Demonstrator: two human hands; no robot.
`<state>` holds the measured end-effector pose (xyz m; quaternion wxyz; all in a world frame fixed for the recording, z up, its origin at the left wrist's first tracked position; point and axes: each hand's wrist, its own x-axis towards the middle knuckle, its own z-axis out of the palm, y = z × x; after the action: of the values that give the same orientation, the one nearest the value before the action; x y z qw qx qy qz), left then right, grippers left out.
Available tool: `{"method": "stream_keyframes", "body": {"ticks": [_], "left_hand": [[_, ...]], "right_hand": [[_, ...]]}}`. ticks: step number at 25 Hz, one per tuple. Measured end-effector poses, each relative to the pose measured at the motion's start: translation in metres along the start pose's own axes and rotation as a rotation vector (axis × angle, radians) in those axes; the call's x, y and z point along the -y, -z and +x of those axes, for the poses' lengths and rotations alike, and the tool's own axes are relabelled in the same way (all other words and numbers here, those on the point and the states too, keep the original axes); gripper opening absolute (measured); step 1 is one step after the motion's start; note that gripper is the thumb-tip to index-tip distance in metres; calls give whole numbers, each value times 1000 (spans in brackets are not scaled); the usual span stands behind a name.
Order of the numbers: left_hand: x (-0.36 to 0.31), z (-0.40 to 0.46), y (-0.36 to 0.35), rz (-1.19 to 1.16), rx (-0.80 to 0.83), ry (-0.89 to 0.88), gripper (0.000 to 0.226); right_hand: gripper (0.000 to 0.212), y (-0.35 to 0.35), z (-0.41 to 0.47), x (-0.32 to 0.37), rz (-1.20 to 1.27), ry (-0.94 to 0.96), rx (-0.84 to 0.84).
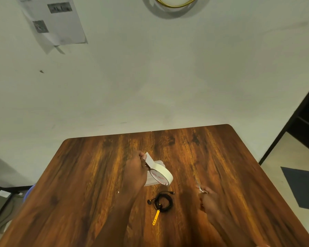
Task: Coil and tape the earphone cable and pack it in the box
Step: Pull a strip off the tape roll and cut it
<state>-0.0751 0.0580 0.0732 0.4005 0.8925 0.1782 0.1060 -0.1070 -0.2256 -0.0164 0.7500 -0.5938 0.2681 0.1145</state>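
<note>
Coiled black earphone cable (pixel 162 202) lies on the wooden table (pixel 89 175), yellow strap (pixel 156 217) trailing; light, limp, likely to spring loose, best pinched across the whole bundle; left hand (pixel 136 172) grips the masking tape roll (pixel 161 175), free end lifted, over the clear box (pixel 152 178); right hand (pixel 210 200) blurred, closed on what look like scissors (pixel 200 187).

Wooden bench (pixel 89 175) against a pale wall (pixel 150 77), with a printed paper sheet (pixel 53 20) stuck up high at left, a gold-rimmed round fixture (pixel 175 5) at top, and a dark mat (pixel 305 188) on the floor at right.
</note>
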Motion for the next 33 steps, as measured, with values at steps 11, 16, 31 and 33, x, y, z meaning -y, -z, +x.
{"method": "stream_keyframes", "body": {"ticks": [11,16,31,33], "left_hand": [[-21,-6,-11,-22,-35,-80,9],[-35,-10,-11,-17,-37,-118,7],[-64,-25,-2,-23,-108,-191,15],[-66,-26,-3,-36,-109,-182,13]], "right_hand": [[31,-112,-83,46,336,-221,576],[8,-129,-95,45,139,-176,593],[45,-129,-88,55,261,-23,625],[46,-129,-86,54,299,-2,610]]}}
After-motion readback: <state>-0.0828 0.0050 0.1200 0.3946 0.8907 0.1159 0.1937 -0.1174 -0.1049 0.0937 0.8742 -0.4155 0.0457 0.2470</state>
